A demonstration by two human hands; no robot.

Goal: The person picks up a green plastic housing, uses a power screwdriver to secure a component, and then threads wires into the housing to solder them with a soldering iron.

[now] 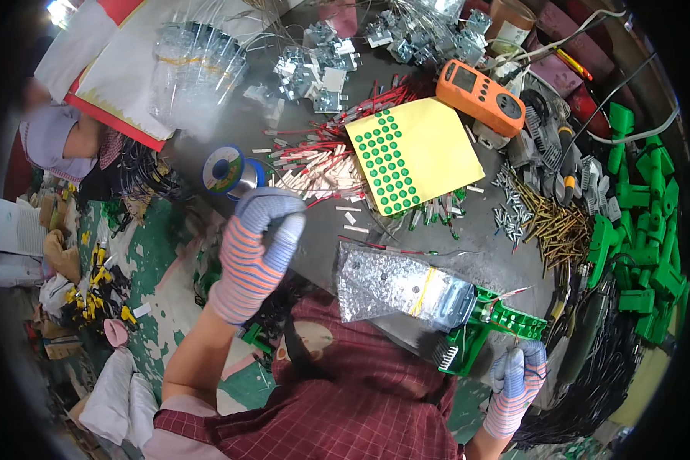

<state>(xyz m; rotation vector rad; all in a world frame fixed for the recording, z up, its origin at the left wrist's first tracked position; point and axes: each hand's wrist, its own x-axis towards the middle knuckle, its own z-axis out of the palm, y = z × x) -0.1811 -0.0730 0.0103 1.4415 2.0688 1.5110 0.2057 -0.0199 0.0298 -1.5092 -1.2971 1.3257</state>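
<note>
Mid-assembly: a green plastic housing held at the near edge of the surface.

The right hand (518, 374), gloved, closes its fingers on the green housing (489, 322) beside a silvery bag (395, 285). The left hand (257, 247), gloved and loosely curled, appears empty above the surface (483, 261). Likely next: the left hand fetches a wire from the red leads (322, 157).

Left hand (254, 249) raised, fingers curled; right hand (518, 376) low, fist closed.
</note>
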